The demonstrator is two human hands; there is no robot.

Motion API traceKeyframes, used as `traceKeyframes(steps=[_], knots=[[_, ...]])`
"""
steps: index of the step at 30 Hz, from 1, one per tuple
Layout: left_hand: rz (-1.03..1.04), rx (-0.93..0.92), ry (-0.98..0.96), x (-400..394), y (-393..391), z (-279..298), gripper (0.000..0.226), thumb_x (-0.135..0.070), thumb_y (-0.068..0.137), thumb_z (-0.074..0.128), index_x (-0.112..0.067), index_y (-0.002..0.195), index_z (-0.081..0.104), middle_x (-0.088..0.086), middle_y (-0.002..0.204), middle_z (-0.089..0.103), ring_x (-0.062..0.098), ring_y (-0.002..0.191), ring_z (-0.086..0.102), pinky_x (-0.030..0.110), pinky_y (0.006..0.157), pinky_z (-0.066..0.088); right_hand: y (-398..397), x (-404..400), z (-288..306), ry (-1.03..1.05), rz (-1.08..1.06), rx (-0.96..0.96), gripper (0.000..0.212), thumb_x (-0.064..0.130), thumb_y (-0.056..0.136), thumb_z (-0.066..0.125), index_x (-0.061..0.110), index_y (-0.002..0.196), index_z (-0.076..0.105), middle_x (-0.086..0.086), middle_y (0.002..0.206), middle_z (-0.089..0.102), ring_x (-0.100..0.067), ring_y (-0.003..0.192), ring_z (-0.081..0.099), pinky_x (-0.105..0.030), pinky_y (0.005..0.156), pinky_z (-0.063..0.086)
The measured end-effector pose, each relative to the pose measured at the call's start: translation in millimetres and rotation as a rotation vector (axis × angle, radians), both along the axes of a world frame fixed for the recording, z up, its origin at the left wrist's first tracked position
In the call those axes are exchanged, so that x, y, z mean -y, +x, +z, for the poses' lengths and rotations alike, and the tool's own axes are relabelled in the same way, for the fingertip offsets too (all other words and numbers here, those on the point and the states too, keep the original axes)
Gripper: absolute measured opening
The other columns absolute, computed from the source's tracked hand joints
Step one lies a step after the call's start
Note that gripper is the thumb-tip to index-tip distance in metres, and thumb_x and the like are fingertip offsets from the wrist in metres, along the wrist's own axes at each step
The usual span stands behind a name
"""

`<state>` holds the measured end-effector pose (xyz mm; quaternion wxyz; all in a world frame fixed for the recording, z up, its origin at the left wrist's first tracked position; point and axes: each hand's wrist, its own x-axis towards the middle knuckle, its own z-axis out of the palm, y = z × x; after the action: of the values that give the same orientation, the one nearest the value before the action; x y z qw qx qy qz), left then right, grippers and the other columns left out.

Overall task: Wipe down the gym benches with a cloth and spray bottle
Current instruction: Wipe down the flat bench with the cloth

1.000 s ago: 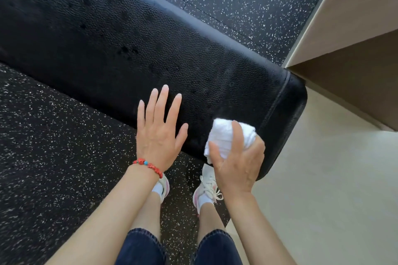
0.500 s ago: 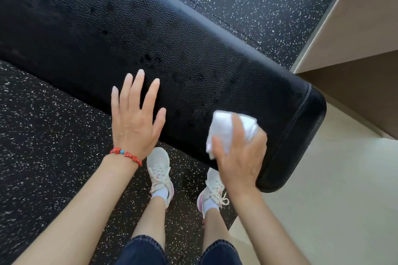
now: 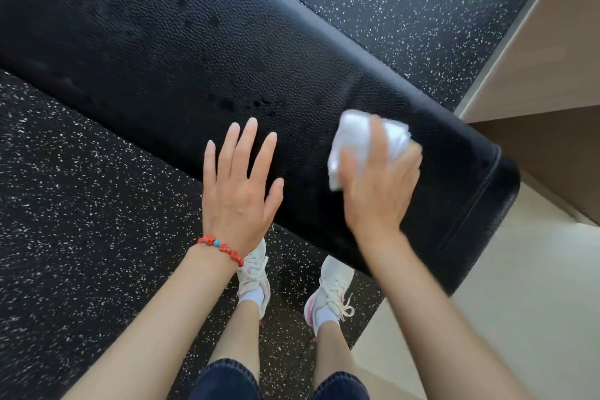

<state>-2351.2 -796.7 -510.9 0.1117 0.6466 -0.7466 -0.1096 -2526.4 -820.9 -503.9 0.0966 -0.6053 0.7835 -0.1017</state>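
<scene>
Bench [image 3: 194,52] cut off left; right hand [image 3: 376,191] motion-blurred.

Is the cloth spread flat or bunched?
Bunched. The white cloth is a wad gripped by the right hand on the bench, folds poking out past the fingers.

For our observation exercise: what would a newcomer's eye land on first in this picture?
Probably the white cloth, bunched in the right hand on the black bench near its end. Next, the left hand, open and flat at the bench's near edge, with a red bracelet on the wrist. Dark wet spots dot the pad just beyond.
</scene>
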Motion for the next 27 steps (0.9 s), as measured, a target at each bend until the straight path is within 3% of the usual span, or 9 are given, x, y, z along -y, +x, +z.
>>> traceKeyframes(steps=[3,6,15,23,27], knots=[[0.068,0.001,-0.009,0,14,3,0.051,-0.028,0.091,0.044,-0.008,0.138,0.041,0.020,0.147,0.034,0.035,0.137,0.025,0.053,0.112,0.015,10,-52,4,0.059,0.129,0.027,0.048,0.046,0.083,0.043,0.019,0.123,0.044,-0.025,0.092,0.049,-0.031,0.079,0.040,-0.038,0.066,0.044],[0.143,0.011,-0.008,1,32,3,0.052,-0.028,0.092,0.043,-0.007,0.139,0.040,0.021,0.147,0.032,0.037,0.138,0.023,0.053,0.113,0.013,9,-47,4,0.039,0.165,0.004,0.049,0.048,0.081,0.043,0.020,0.121,0.045,-0.025,0.092,0.050,-0.030,0.080,0.038,-0.037,0.065,0.044],[0.164,0.020,0.025,3,45,-5,0.054,-0.031,0.093,0.039,-0.006,0.141,0.037,0.022,0.148,0.030,0.037,0.138,0.021,0.055,0.112,0.016,66,112,4,-0.014,0.307,-0.055,0.055,0.051,0.085,0.040,0.017,0.126,0.052,-0.023,0.099,0.050,-0.036,0.084,0.048,-0.039,0.070,0.039],[0.177,0.026,0.067,4,47,-1,0.055,-0.032,0.091,0.041,-0.011,0.141,0.035,0.018,0.149,0.030,0.034,0.138,0.024,0.054,0.111,0.022,2,28,13,0.215,0.536,-0.016,0.051,0.052,0.081,0.038,0.026,0.124,0.036,-0.024,0.100,0.052,-0.028,0.086,0.037,-0.036,0.073,0.026],[0.195,0.053,0.079,4,43,2,0.055,-0.032,0.090,0.041,-0.011,0.140,0.036,0.017,0.149,0.032,0.033,0.138,0.025,0.053,0.111,0.023,10,46,11,0.203,0.589,0.029,0.055,0.063,0.085,0.031,0.026,0.125,0.038,-0.024,0.104,0.053,-0.029,0.091,0.038,-0.036,0.078,0.028]])
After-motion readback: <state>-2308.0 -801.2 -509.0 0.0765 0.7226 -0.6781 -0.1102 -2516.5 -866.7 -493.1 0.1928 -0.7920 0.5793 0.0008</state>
